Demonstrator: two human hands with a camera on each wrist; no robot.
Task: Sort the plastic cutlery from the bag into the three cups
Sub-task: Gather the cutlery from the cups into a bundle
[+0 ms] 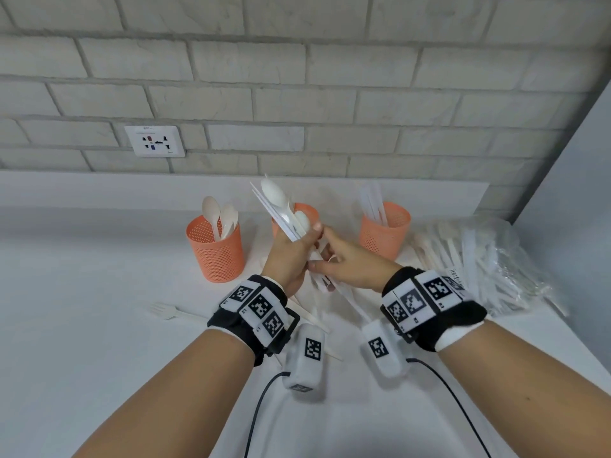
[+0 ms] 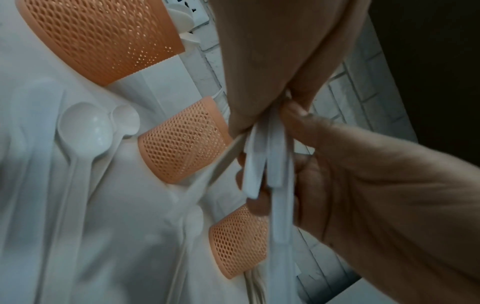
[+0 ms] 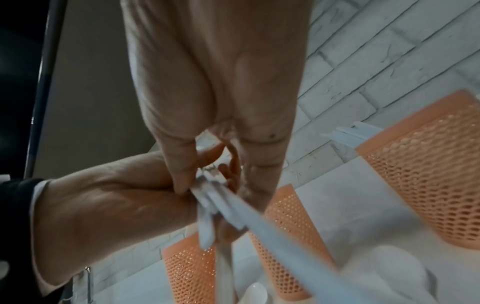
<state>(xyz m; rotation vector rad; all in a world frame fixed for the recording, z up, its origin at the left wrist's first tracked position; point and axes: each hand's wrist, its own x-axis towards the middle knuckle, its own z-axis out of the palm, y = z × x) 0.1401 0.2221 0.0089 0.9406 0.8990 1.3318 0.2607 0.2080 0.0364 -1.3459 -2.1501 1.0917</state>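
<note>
Nearest on the white desk (image 1: 99,325) lay a loose fork (image 1: 168,311) to the left of the wrists, with more scattered pieces (image 1: 317,317) under and between the hands. Above these the left hand (image 1: 291,259) clenched a bundle of cutlery (image 1: 281,209) by the handles, the spoon bowls and flat blades fanning up and away beyond its fingers, toward the middle cup. The right hand (image 1: 350,262) met it from the right, its grip pinching the lower handle ends of the same bundle just below the left grip; the wrist views showed both sets of fingers curled round the crossed handles (image 2: 262,164). Farther back stood three orange mesh cups in a row: the left cup (image 1: 216,251) held several spoons (image 1: 220,216) bowl up, the middle cup (image 1: 297,216) sat mostly hidden behind the raised bundle so its contents could not be told, and the right cup (image 1: 383,233) held flat knives (image 1: 375,203) standing upright. Right of that cup, against the corner, the clear bag (image 1: 489,259) lay on its side with much cutlery in it.
</note>
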